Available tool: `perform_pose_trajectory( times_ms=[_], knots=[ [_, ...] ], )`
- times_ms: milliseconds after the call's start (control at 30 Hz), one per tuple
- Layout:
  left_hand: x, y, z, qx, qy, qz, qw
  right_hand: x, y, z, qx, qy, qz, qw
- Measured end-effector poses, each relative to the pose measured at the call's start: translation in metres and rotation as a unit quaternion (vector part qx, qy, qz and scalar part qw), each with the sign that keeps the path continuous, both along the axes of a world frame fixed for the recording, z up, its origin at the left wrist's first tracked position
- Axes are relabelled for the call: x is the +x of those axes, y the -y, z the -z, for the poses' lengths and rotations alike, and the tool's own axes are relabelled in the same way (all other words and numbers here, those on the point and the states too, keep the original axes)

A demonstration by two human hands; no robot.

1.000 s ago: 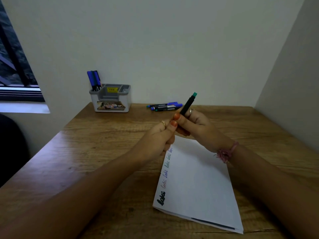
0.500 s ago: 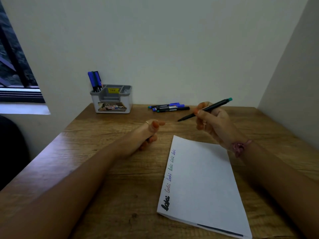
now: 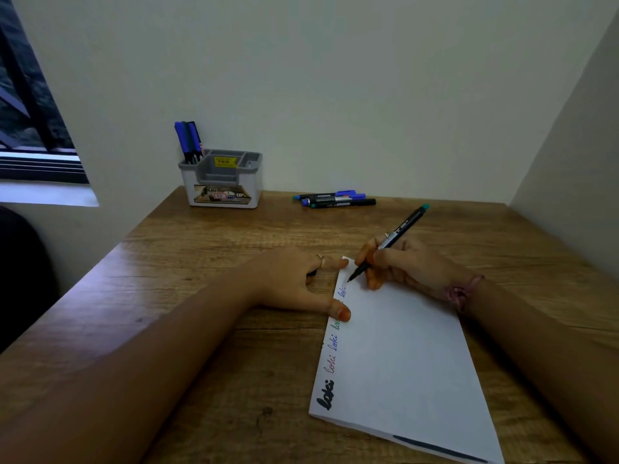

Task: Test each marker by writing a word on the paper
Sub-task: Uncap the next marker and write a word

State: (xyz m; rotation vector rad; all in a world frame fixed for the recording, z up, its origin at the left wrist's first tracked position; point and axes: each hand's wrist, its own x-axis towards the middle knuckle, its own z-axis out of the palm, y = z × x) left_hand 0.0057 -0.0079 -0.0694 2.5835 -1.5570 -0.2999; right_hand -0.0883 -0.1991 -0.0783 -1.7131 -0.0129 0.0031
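A white paper (image 3: 402, 356) lies on the wooden table (image 3: 201, 262), with the word "loki" written several times in different colours down its left edge. My right hand (image 3: 405, 266) grips an uncapped black marker with a teal end (image 3: 398, 232). Its tip touches the paper's top left corner, just above the last word. My left hand (image 3: 288, 279) presses the paper's left edge with forefinger and thumb. Its other fingers curl round a small dark thing, apparently the marker cap (image 3: 311, 273).
Three capped markers (image 3: 335, 199) lie side by side at the back of the table. A grey and white desk organiser (image 3: 222, 182) at the back left holds several blue and black markers (image 3: 187, 140). Walls close in behind and on the right, with a window (image 3: 30, 128) at left.
The hands pulled apart from the marker they held together. My right hand turned the marker tip down onto the paper's top corner. My left hand moved onto the paper's edge.
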Motion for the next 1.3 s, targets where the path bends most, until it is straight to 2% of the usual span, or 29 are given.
perform_pose_trajectory(
  times_ms=[167, 400, 700, 1133, 1300],
  knots=[
    [-0.002, 0.001, -0.004, 0.02, -0.002, 0.009, 1.0, -0.002, -0.003, -0.002, -0.101, 0.009, -0.011, 0.995],
    [-0.001, 0.001, -0.004, 0.03, -0.022, 0.026, 0.999, 0.009, -0.012, -0.012, -0.11, 0.142, 0.06, 0.982],
    [-0.003, 0.0, -0.003, 0.015, -0.01, 0.015, 1.0, 0.02, -0.011, 0.007, -0.148, 0.077, 0.011, 0.986],
    [0.004, 0.004, 0.0, 0.015, -0.058, 0.016, 0.998, 0.019, -0.01, 0.013, -0.168, 0.092, -0.004, 0.981],
    [0.005, 0.004, 0.001, 0.012, -0.05, 0.009, 0.999, 0.02, -0.01, 0.014, -0.179, 0.094, -0.015, 0.979]
  ],
)
